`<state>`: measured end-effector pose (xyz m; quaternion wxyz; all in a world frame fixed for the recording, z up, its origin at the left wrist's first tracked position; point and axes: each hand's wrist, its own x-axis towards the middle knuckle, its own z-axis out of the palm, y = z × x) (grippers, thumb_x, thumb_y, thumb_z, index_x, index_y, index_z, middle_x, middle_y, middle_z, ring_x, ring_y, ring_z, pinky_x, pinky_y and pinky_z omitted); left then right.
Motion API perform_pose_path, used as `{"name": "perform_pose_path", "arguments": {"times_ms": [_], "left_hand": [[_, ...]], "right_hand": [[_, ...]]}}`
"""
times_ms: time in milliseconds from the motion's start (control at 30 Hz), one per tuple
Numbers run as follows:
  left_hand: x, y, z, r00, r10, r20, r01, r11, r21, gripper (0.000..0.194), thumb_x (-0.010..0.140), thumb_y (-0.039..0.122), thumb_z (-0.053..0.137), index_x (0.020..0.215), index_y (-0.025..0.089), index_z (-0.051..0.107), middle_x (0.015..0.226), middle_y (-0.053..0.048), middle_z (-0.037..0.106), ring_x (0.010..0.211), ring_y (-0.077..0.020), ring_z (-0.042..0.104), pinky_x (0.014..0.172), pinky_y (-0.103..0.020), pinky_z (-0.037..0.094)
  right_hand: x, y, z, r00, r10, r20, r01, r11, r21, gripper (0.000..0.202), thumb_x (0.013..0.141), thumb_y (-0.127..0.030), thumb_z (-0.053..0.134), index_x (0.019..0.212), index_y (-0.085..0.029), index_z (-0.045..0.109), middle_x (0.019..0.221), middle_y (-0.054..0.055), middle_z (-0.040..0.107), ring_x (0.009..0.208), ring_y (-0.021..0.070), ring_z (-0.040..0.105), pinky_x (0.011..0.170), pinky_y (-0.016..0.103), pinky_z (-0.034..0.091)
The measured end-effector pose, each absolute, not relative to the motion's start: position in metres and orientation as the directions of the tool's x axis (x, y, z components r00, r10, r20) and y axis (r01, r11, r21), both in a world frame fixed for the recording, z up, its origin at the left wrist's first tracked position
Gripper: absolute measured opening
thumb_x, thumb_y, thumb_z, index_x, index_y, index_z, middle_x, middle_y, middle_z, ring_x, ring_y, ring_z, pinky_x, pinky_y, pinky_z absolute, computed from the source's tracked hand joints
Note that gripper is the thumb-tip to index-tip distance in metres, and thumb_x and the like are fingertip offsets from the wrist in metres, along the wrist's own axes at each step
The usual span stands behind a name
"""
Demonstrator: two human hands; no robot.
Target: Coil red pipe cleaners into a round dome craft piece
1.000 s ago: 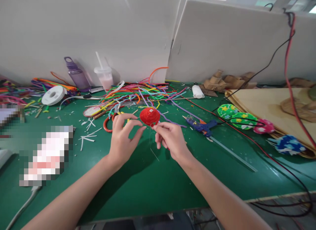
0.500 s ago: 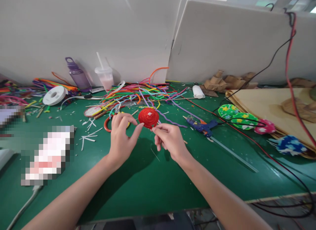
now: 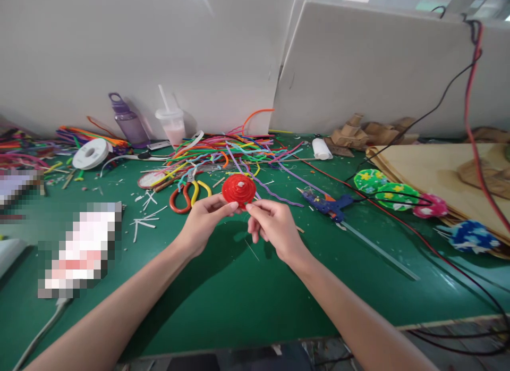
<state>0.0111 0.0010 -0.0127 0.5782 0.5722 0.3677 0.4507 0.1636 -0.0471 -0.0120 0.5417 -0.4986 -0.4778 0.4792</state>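
A red coiled pipe-cleaner disc [image 3: 238,188] with a small pale spot at its centre is held up over the green table [image 3: 239,307]. My left hand [image 3: 205,219] pinches its lower left edge between thumb and fingers. At its lower right edge, my right hand [image 3: 274,225] grips it with thumb and forefinger, the other fingers curled below. Just behind my left hand lie scissors [image 3: 181,198] with orange and yellow handles. A pile of coloured pipe cleaners [image 3: 223,150] spreads out beyond the disc.
To the right rest a blue glue gun [image 3: 329,203] with its glue stick and several decorated fuzzy pieces [image 3: 394,194]. A ribbon spool [image 3: 91,153], a purple bottle [image 3: 129,124] and a drink cup [image 3: 172,127] stand at the back left. A phone [image 3: 82,249] lies left, cable attached.
My left hand has closed from an open pose beside the disc onto its left edge, uncovering the scissors' handles. My right hand keeps its pinch.
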Motion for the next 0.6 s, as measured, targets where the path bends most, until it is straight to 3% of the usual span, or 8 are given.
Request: {"name": "perform_pose_path", "arguments": {"times_ms": [200, 333, 600], "left_hand": [[0.0117, -0.0004, -0.0135, 0.305, 0.941, 0.148, -0.099, -0.123, 0.987, 0.017, 0.069, 0.032, 0.076, 0.078, 0.017, 0.073, 0.079, -0.002, 0.070, 0.073, -0.0145, 0.060, 0.073, -0.028, 0.047], [0.0111, -0.0001, -0.0126, 0.268, 0.949, 0.167, -0.093, -0.147, 0.985, 0.015, 0.070, 0.032, 0.075, 0.073, 0.018, 0.071, 0.073, -0.001, 0.066, 0.069, -0.0133, 0.058, 0.069, -0.027, 0.046], [0.0087, -0.0010, -0.0114, 0.217, 0.944, 0.250, 0.047, -0.266, 0.963, 0.021, 0.075, 0.036, 0.070, 0.073, 0.016, 0.066, 0.069, -0.001, 0.066, 0.063, -0.0136, 0.059, 0.063, -0.026, 0.047]], "right_hand": [[0.1623, -0.0463, -0.0138, 0.133, 0.990, 0.043, -0.080, 0.053, -0.995, 0.025, 0.081, -0.036, 0.060, 0.067, -0.016, 0.061, 0.053, -0.001, 0.060, 0.036, 0.0087, 0.055, 0.033, 0.019, 0.028], [0.1614, -0.0466, -0.0125, 0.164, 0.986, 0.008, -0.052, 0.016, -0.998, 0.025, 0.080, -0.034, 0.059, 0.064, -0.015, 0.061, 0.058, 0.003, 0.065, 0.044, 0.0128, 0.063, 0.035, 0.019, 0.034], [0.1588, -0.0501, -0.0112, 0.205, 0.971, 0.122, 0.201, 0.080, -0.976, 0.017, 0.081, -0.026, 0.051, 0.067, -0.018, 0.055, 0.057, 0.001, 0.064, 0.046, 0.0137, 0.063, 0.044, 0.021, 0.044]]}}
